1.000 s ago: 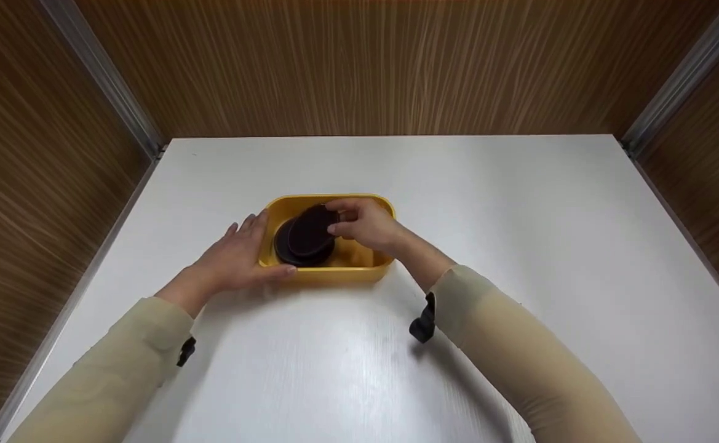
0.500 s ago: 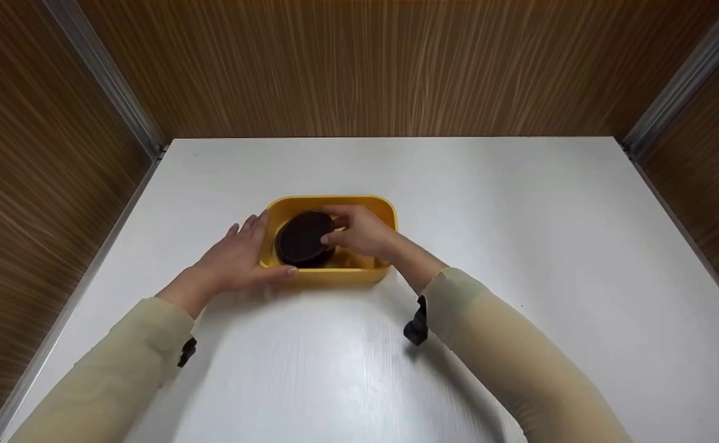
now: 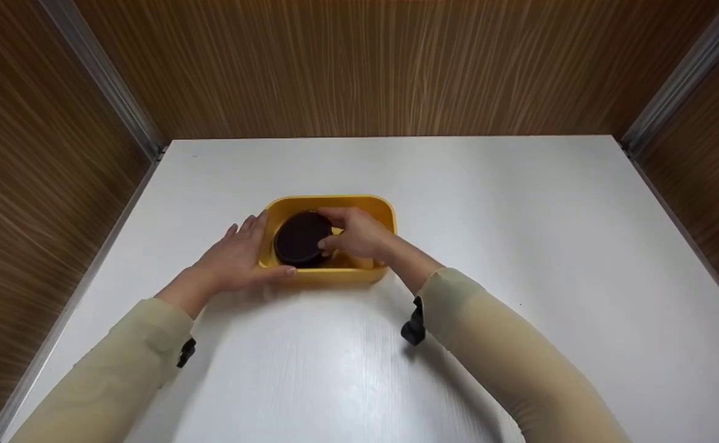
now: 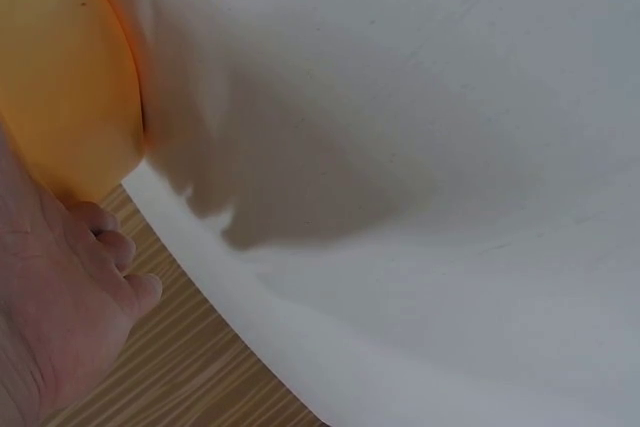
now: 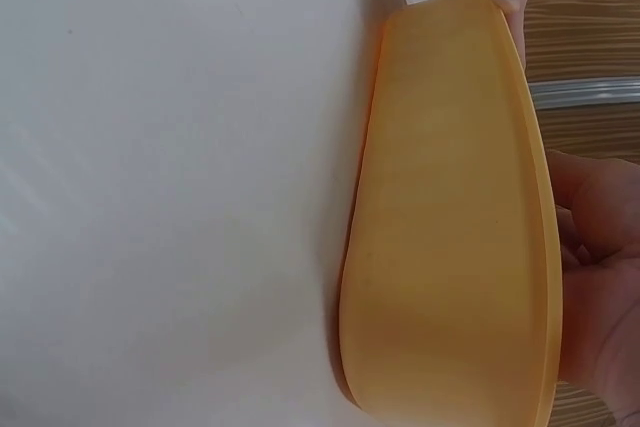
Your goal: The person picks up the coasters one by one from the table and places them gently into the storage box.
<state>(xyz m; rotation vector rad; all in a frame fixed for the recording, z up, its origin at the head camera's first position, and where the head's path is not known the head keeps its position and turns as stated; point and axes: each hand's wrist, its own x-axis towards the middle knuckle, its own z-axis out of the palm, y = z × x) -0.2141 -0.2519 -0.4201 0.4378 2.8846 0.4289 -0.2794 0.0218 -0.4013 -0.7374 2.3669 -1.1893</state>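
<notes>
In the head view a yellow rectangular bin (image 3: 334, 271) stands on the white table. Inside, at its left end, a dark round disc (image 3: 301, 239) lies flat over a second black disc, which is almost wholly covered. My right hand (image 3: 359, 234) reaches in over the bin's right side, thumb and index finger pinching the upper disc at its right edge. Against the bin's left wall rests my left hand (image 3: 236, 258), fingers extended and thumb along the front rim. In the right wrist view the bin's wall (image 5: 450, 207) hides the discs and part of the right hand's fingers.
The white tabletop (image 3: 519, 203) extends around the bin on all sides. Brown wood-grain panels (image 3: 359, 67) close off the back and both sides, with metal strips (image 3: 104, 77) in the corners. Black straps (image 3: 414, 323) hang at the wrists.
The upper disc, tilted and raised a second ago, has come down to lie over the lower one. The right hand moved slightly down and left with it. The left hand stayed put.
</notes>
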